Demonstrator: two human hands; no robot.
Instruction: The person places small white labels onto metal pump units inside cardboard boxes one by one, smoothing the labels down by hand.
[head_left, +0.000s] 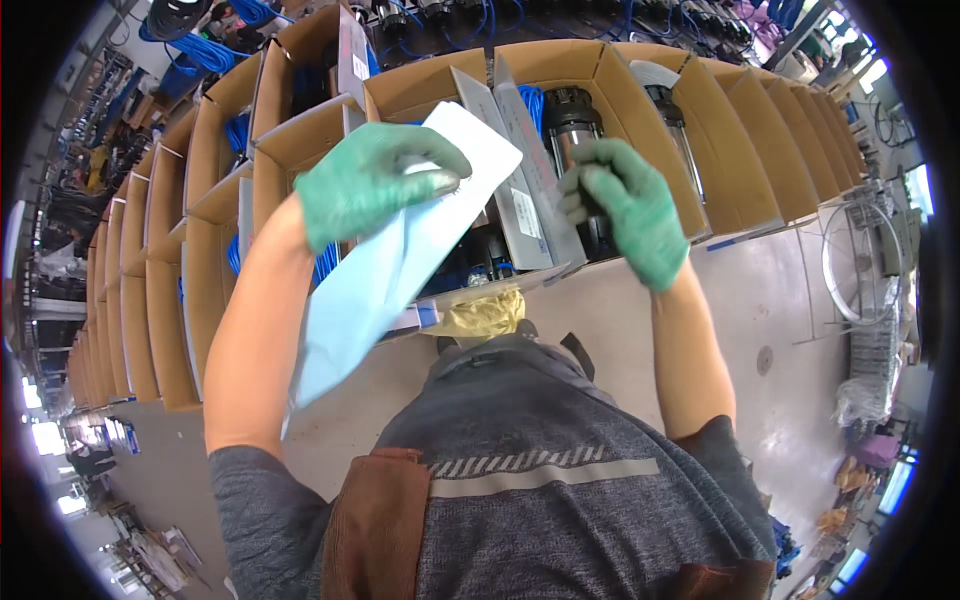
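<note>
My left hand [375, 182], in a green work glove, pinches a long bundle of white and pale blue sheets [385, 265]. The bundle slants from above the cartons down toward my left forearm; whether it is paper or plastic film I cannot tell. To the right, my right hand [632, 205], gloved in green too, hovers over an open carton with fingers loosely bent and apart, holding nothing I can see. Behind its fingertips stands a black-topped metal cylinder [574, 122], probably a pump, in the carton with a coil of blue cable [533, 105]. My left hand hides part of the cartons beneath.
Rows of open brown cartons [740, 140] curve away on both sides, several holding cylinders or blue cables. Grey flaps [522, 205] stand up between the middle cartons. Crumpled yellow plastic [485, 315] lies near my feet on the grey floor [770, 300]. More metal units line the back.
</note>
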